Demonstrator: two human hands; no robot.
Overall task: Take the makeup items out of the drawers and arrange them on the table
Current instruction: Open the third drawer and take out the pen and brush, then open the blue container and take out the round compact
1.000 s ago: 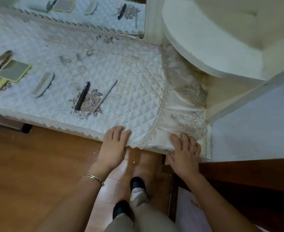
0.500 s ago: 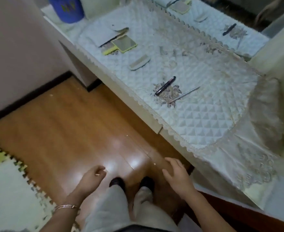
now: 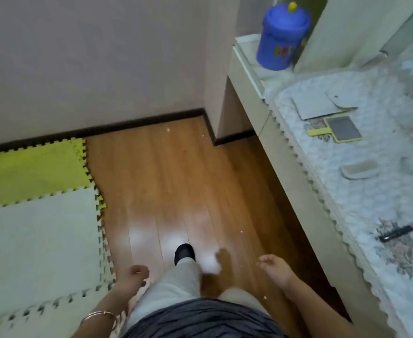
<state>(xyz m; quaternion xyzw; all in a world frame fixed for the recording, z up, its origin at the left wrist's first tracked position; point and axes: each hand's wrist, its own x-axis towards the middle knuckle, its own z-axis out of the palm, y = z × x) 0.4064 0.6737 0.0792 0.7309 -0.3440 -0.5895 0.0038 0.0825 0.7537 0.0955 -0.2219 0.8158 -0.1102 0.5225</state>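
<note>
Over the wood floor (image 3: pixel 171 179) at frame bottom: left hand (image 3: pixel 134 276) loosely curled, holding nothing; right hand (image 3: pixel 277 265) half-open, fingers relaxed, also holding nothing, both clear of the bench (image 3: pixel 295 181). On the bench's quilted cover (image 3: pixel 361 191), nearest first: black makeup pen (image 3: pixel 401 231) near the front edge, then a pale comb (image 3: pixel 359 169), then a yellow-framed hand mirror (image 3: pixel 338 129), then grey flat pieces (image 3: pixel 321 107). At the far left corner stands a blue cup (image 3: pixel 281 36); drawers not visible.
</note>
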